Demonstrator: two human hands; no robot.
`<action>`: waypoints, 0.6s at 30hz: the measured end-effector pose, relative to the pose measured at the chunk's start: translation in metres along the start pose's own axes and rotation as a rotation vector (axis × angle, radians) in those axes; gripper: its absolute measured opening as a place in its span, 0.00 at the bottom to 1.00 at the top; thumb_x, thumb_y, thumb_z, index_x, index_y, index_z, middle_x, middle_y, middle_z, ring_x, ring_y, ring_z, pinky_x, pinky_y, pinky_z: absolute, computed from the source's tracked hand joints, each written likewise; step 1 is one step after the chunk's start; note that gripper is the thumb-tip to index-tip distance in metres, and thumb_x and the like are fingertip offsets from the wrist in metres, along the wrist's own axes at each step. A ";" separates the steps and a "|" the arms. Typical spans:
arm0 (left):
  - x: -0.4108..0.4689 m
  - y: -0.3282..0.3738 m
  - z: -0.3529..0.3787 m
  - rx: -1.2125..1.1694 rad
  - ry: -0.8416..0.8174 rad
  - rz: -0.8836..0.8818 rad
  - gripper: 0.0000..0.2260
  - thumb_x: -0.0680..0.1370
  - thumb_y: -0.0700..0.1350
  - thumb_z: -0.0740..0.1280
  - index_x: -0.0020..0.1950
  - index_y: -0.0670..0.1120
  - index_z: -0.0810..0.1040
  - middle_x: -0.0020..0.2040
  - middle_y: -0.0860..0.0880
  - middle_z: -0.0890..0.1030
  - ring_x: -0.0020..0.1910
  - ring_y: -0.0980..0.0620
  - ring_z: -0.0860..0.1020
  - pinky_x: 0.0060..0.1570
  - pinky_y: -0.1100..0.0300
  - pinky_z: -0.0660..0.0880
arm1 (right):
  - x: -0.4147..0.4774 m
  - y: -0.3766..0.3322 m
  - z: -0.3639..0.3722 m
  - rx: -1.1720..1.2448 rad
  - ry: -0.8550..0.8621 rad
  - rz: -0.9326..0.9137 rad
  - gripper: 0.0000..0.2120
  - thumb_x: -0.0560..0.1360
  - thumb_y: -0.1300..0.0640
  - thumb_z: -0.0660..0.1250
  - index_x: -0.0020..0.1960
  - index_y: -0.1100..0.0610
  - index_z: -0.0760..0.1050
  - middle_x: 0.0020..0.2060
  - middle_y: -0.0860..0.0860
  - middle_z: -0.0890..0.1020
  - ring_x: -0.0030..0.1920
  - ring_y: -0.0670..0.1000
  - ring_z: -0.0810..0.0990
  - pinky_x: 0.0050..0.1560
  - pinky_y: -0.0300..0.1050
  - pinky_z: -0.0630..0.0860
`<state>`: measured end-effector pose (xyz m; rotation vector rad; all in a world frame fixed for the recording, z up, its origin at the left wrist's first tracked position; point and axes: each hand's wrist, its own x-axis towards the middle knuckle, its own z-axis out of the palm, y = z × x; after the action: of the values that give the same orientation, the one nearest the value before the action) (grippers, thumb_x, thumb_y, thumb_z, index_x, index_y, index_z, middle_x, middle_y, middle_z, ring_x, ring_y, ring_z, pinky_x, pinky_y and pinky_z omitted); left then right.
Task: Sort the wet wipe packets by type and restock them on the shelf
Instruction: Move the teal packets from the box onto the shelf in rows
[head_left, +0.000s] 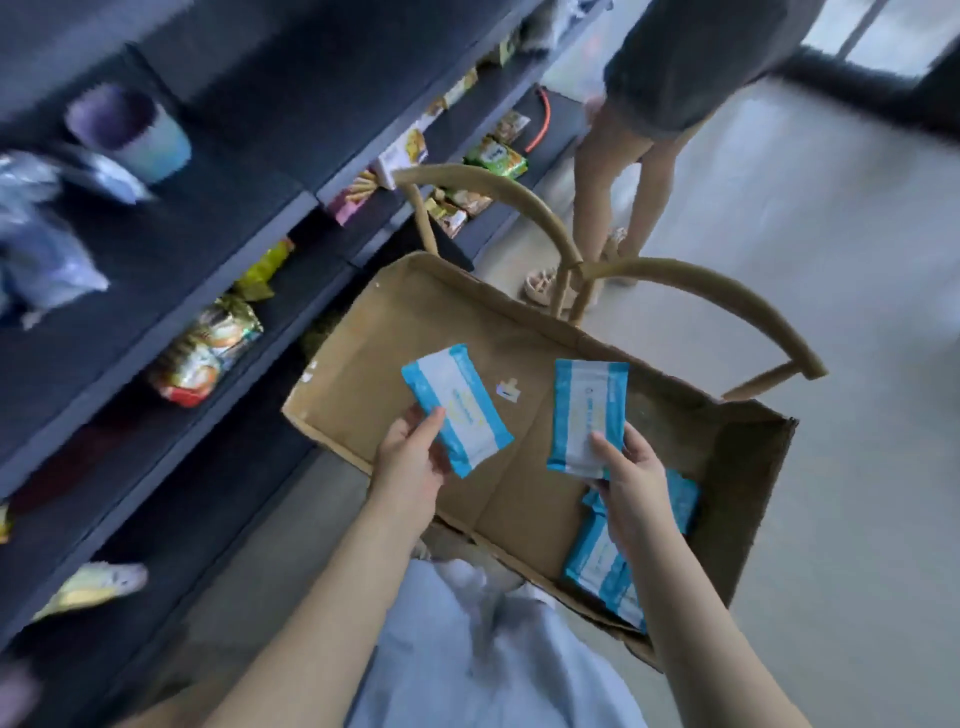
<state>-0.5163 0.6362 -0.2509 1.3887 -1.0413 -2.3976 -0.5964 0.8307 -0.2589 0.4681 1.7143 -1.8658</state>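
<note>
My left hand (410, 457) holds a blue-and-white wet wipe packet (460, 402) by its lower end, thumb across the front. A second blue-and-white packet (582, 410) is upright in my right hand (631, 486), gripped at its bottom edge. Both packets hang over an open cardboard box (519, 499) resting on a chair. Several more blue packets (613, 556) lie stacked in the box's near right corner, partly behind my right hand. The dark shelf (171, 249) runs along the left.
The wooden chair's curved back (524, 200) rises behind the box. Snack packets (208, 348) and blurred bags (41, 260) lie on the shelves, with a pale cup (130, 130) on an upper one. Another person's legs (623, 176) stand beyond the chair on the grey floor.
</note>
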 end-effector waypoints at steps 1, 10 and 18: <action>-0.009 0.011 -0.018 -0.031 0.027 0.012 0.08 0.81 0.41 0.64 0.59 0.47 0.77 0.56 0.44 0.83 0.50 0.48 0.83 0.46 0.51 0.79 | -0.007 -0.001 0.019 -0.024 -0.042 -0.004 0.11 0.79 0.62 0.66 0.60 0.52 0.78 0.53 0.53 0.85 0.52 0.54 0.83 0.58 0.55 0.77; -0.050 0.157 -0.161 -0.094 0.134 0.272 0.15 0.79 0.31 0.64 0.59 0.49 0.70 0.61 0.42 0.79 0.53 0.43 0.82 0.43 0.47 0.82 | -0.060 -0.017 0.234 -0.015 -0.279 -0.034 0.08 0.76 0.60 0.71 0.55 0.59 0.79 0.47 0.57 0.83 0.43 0.51 0.82 0.48 0.47 0.80; -0.093 0.285 -0.276 -0.271 0.157 0.529 0.11 0.81 0.36 0.63 0.59 0.50 0.70 0.52 0.46 0.83 0.45 0.49 0.85 0.37 0.52 0.82 | -0.138 -0.037 0.412 0.113 -0.454 -0.122 0.06 0.75 0.58 0.71 0.51 0.56 0.78 0.41 0.51 0.86 0.42 0.49 0.85 0.45 0.44 0.83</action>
<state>-0.2914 0.3370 -0.0892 1.0301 -0.8688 -1.9246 -0.4634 0.4485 -0.0966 -0.0255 1.3632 -1.9745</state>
